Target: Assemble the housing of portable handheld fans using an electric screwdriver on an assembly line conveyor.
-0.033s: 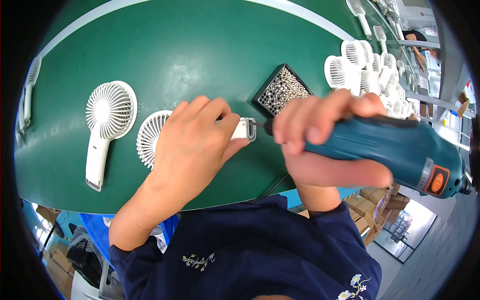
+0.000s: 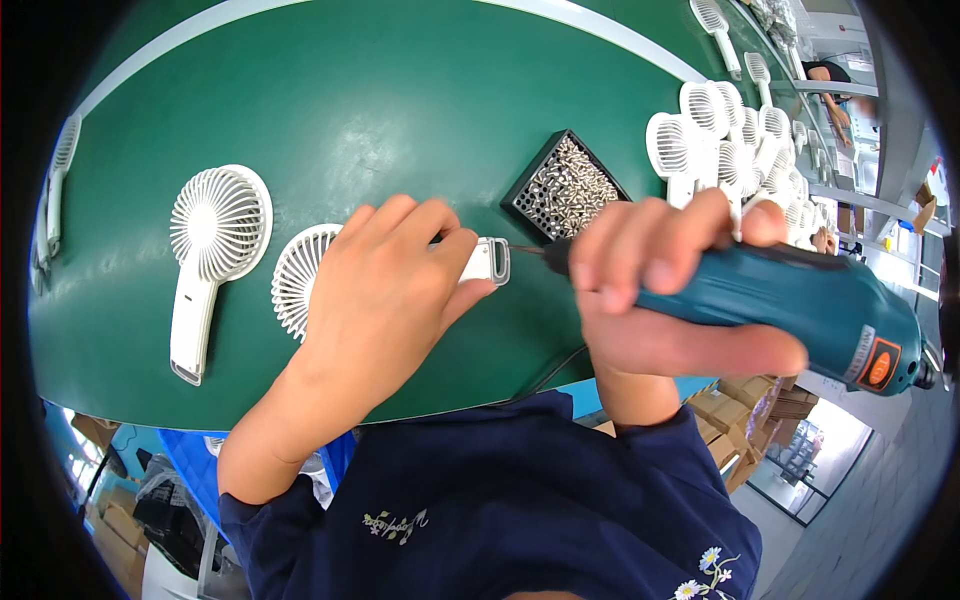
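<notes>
My left hand (image 2: 390,270) is closed around the handle of a white handheld fan (image 2: 303,275) lying on the green table. The fan's round grille sticks out to the left of the hand, and the handle's end with its grey loop shows on the right. My right hand (image 2: 670,270) grips a teal electric screwdriver (image 2: 780,300), held sideways with its thin bit pointing left. The bit's tip is at the loop end of the handle; whether it touches, I cannot tell. A second white handheld fan (image 2: 212,240) lies to the left, apart from both hands.
A black tray (image 2: 523,192) full of small silver screws stands just beyond the screwdriver's nose. Many white fans (image 2: 700,140) are heaped at the far right. More fans (image 2: 58,185) lie at the left edge. A dark cable (image 2: 555,372) crosses the near edge. Another person (image 2: 835,95) is at the far right.
My right hand and the screwdriver have shifted a little to the right, drawing the bit back from the handle's loop end. My left hand and its fan have hardly moved.
</notes>
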{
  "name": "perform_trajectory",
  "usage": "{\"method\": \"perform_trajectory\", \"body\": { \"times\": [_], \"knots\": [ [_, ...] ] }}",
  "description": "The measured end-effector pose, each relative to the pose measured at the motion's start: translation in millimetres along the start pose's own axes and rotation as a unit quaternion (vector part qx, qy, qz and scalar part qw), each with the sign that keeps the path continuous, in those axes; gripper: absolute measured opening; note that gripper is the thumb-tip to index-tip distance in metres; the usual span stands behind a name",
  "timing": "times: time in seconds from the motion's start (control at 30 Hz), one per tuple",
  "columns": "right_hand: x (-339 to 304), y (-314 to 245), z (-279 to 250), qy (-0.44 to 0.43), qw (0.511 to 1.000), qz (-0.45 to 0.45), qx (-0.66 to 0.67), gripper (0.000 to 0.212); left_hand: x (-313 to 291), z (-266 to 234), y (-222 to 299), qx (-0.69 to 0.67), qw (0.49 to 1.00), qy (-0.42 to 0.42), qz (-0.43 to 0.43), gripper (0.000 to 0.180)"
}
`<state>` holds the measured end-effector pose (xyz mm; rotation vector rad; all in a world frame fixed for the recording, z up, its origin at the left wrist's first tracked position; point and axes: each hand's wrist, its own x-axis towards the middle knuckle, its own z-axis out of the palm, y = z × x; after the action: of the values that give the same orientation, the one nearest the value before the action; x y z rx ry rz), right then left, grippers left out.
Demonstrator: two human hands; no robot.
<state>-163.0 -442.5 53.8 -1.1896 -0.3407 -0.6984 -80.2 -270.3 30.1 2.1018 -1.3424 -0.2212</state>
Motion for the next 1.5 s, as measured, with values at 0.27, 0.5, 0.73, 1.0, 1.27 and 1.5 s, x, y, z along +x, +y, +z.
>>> {"method": "perform_trajectory", "body": {
  "times": [0.27, 0.5, 0.73, 1.0, 1.27, 1.5],
  "knots": [
    [-5, -5, -29, 0.132, 0.981, -0.016, -0.14, 0.068, 2, -14, 1, -0.066, 0.996, -0.067, 0.009, 0.032],
    [-4, 1, -31, 0.143, 0.978, -0.019, -0.148, 0.067, 7, -7, 3, -0.054, 0.998, -0.043, 0.001, 0.031],
    [-4, 4, -31, 0.16, 0.975, -0.003, -0.154, 0.068, 7, -9, 5, -0.05, 0.998, -0.042, -0.016, 0.032],
    [-5, 6, -24, 0.157, 0.968, -0.01, -0.196, 0.069, 4, -7, 5, -0.042, 0.998, -0.034, -0.021, 0.034],
    [-2, 0, -25, 0.148, 0.975, -0.04, -0.16, 0.069, 4, 4, 10, -0.017, 1.0, -0.009, -0.012, 0.035],
    [-6, -22, -9, 0.04, 0.999, -0.002, 0.011, 0.078, 3, 9, 15, 0.021, 1.0, 0.014, 0.001, 0.034]
  ]
}}
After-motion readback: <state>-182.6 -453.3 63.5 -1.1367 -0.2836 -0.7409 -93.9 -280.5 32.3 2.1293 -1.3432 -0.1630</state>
